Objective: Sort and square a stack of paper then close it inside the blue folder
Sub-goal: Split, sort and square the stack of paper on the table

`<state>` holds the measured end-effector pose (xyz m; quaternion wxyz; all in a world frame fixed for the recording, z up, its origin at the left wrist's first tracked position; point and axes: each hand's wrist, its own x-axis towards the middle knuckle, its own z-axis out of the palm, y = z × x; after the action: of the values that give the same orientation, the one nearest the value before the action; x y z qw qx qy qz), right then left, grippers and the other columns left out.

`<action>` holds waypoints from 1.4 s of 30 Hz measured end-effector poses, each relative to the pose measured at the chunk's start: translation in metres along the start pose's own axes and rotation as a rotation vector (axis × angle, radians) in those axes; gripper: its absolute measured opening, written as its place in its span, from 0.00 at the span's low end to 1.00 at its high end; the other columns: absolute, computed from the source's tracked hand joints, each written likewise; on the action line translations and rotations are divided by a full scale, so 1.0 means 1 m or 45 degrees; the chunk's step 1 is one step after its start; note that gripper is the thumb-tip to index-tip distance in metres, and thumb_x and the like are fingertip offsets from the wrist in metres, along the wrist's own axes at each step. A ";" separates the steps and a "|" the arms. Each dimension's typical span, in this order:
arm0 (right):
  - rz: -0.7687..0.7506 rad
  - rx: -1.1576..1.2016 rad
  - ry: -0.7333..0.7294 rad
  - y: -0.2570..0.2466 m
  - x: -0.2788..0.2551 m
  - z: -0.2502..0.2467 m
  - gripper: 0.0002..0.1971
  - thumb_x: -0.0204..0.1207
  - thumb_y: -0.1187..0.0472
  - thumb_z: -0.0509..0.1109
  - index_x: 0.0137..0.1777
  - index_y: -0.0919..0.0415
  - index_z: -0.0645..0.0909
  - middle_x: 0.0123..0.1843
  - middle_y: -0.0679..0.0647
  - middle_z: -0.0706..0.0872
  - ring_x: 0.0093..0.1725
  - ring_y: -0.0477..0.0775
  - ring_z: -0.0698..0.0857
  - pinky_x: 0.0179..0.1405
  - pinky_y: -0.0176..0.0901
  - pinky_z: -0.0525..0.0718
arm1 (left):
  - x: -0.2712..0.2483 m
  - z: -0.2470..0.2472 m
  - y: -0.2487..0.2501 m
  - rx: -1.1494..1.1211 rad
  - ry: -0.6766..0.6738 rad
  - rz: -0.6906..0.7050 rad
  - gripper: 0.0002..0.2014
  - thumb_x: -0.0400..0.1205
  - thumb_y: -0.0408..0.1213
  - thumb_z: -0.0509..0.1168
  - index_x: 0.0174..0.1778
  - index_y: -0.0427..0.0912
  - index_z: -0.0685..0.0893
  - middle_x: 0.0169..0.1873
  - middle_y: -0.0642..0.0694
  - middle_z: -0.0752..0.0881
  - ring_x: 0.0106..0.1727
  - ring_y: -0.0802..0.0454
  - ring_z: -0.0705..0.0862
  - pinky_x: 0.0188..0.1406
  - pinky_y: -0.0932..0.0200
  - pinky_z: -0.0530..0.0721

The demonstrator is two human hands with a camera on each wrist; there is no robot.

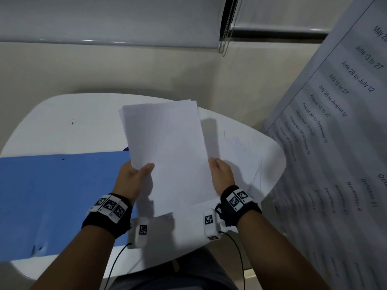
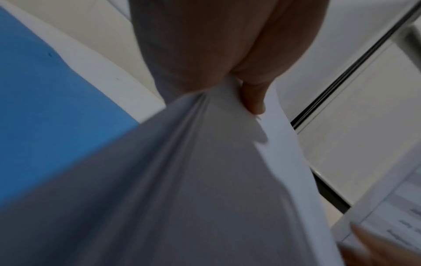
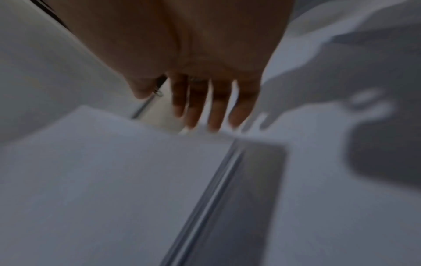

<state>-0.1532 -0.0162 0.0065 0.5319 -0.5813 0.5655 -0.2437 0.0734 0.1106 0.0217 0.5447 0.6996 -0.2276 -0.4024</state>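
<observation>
Your left hand (image 1: 132, 176) is pinching the paper stack (image 1: 165, 151) above the desk (image 1: 247, 147); your right hand (image 1: 222, 174), seemingly flat-fingered, is steadying its edge. Be tapping edges flush before the blue folder (image 1: 62, 197).

Head view: taken from above, facing forward and down over the surface (image 1: 83, 122). Left wrist view: set close, directed along the hand at the paper stack (image 2: 205, 180). Right wrist view: likewise close, blurred. The stack is shared by all three.

Black wristbands (image 1: 109, 214) with coded tags
</observation>
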 end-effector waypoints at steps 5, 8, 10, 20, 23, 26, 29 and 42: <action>0.610 -0.721 0.243 0.026 0.008 0.011 0.45 0.74 0.39 0.71 0.83 0.61 0.55 0.84 0.59 0.59 0.80 0.66 0.59 0.72 0.64 0.67 | -0.001 -0.042 -0.010 0.094 0.102 -0.042 0.12 0.75 0.45 0.76 0.49 0.44 0.88 0.42 0.42 0.90 0.43 0.41 0.87 0.44 0.42 0.87; 0.665 -0.901 0.093 0.032 0.007 0.036 0.58 0.70 0.39 0.75 0.85 0.62 0.39 0.87 0.59 0.45 0.84 0.67 0.47 0.75 0.69 0.61 | -0.002 -0.069 -0.017 0.097 0.131 -0.069 0.09 0.78 0.42 0.76 0.52 0.44 0.89 0.46 0.40 0.91 0.46 0.41 0.89 0.46 0.41 0.88; 0.692 -0.897 0.083 0.035 0.012 0.045 0.60 0.68 0.44 0.79 0.85 0.63 0.39 0.87 0.62 0.43 0.84 0.68 0.49 0.75 0.69 0.65 | -0.004 -0.081 -0.019 0.076 0.149 -0.075 0.12 0.76 0.43 0.76 0.52 0.44 0.89 0.44 0.41 0.91 0.44 0.41 0.88 0.44 0.44 0.87; 0.715 -0.586 0.384 0.042 0.007 0.019 0.26 0.76 0.61 0.72 0.72 0.69 0.72 0.67 0.65 0.82 0.62 0.64 0.84 0.56 0.48 0.83 | -0.009 -0.090 -0.002 -0.043 0.102 -0.047 0.05 0.82 0.33 0.72 0.51 0.39 0.85 0.38 0.43 0.86 0.38 0.45 0.82 0.38 0.52 0.82; 0.891 -0.849 0.437 0.054 -0.002 -0.003 0.30 0.77 0.54 0.69 0.76 0.64 0.68 0.75 0.63 0.71 0.71 0.66 0.72 0.65 0.55 0.74 | -0.009 -0.089 0.001 -0.073 0.061 -0.033 0.09 0.82 0.34 0.71 0.56 0.36 0.86 0.43 0.39 0.87 0.41 0.44 0.84 0.41 0.50 0.84; 0.962 -0.937 0.376 0.066 0.000 -0.007 0.36 0.76 0.48 0.70 0.79 0.62 0.62 0.79 0.61 0.64 0.74 0.67 0.65 0.70 0.60 0.69 | -0.009 -0.086 0.005 -0.099 0.030 -0.023 0.10 0.82 0.33 0.71 0.58 0.36 0.86 0.44 0.41 0.89 0.42 0.44 0.86 0.41 0.51 0.84; 0.887 -1.010 0.436 0.066 0.001 -0.005 0.29 0.77 0.50 0.69 0.74 0.61 0.69 0.75 0.62 0.68 0.69 0.68 0.69 0.68 0.62 0.70 | -0.010 -0.087 0.005 -0.102 0.004 -0.019 0.15 0.76 0.40 0.76 0.55 0.37 0.87 0.41 0.43 0.89 0.40 0.45 0.85 0.39 0.50 0.83; 0.509 -1.053 0.462 0.057 0.001 0.011 0.33 0.74 0.58 0.75 0.76 0.61 0.64 0.78 0.63 0.65 0.74 0.66 0.68 0.70 0.60 0.75 | -0.007 -0.075 0.005 -0.079 0.097 -0.032 0.10 0.82 0.34 0.71 0.58 0.36 0.87 0.42 0.42 0.90 0.41 0.42 0.87 0.41 0.48 0.84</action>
<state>-0.1657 -0.0020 -0.0483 0.1857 -0.5720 0.7989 0.0107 0.1308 0.1582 0.0351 0.5694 0.7000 -0.1853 -0.3892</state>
